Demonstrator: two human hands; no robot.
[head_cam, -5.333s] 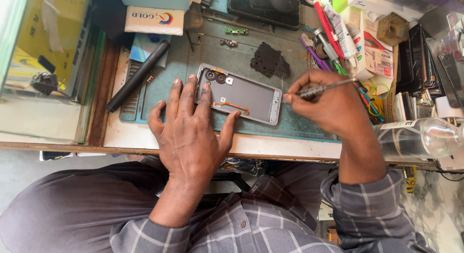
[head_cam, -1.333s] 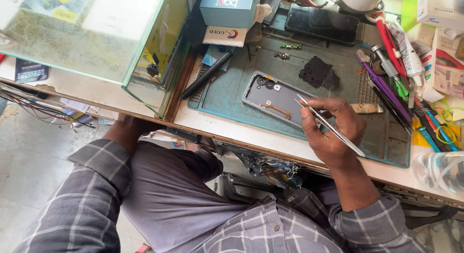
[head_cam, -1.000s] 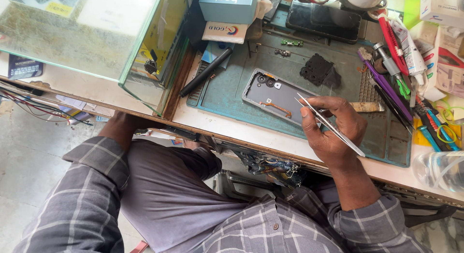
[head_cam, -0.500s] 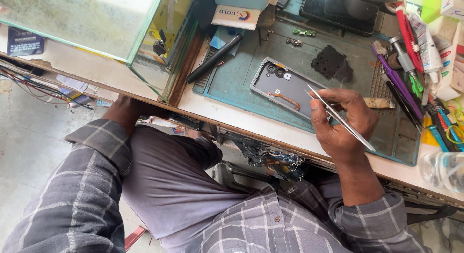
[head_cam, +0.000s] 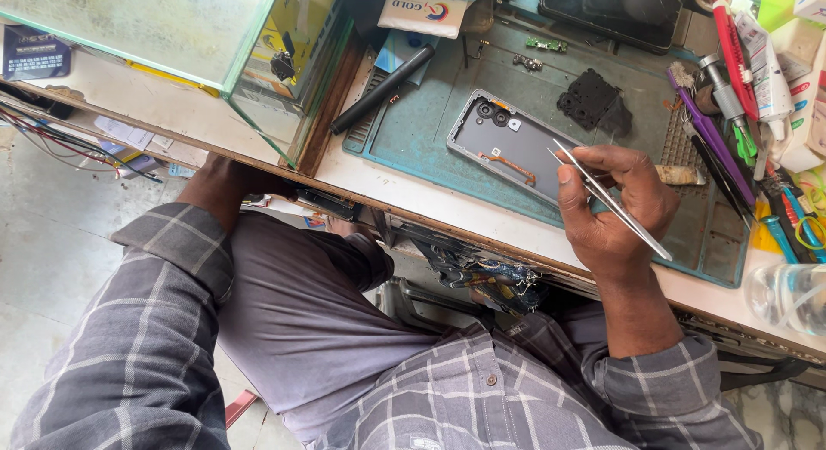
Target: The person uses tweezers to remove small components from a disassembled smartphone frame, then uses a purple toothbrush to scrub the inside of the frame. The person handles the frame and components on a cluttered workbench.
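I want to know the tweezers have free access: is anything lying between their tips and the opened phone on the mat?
Nothing visible. The right hand holds the tweezers with their tips over the opened phone on the green mat. The black part lies apart, beyond the phone.

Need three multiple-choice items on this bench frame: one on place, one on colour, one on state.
1. Where does the opened phone lie?
A. on the teal work mat
B. inside the glass case
C. on the person's lap

2. What colour is the pen-like rod at the mat's left edge?
A. white
B. black
C. red

3. What is the right hand doing?
A. resting flat and empty
B. gripping a bottle
C. holding metal tweezers

Answers: 1 A, the phone sits on the mat; 2 B, the rod is plainly black; 3 C, the fingers pinch the tweezers over the phone's right end.
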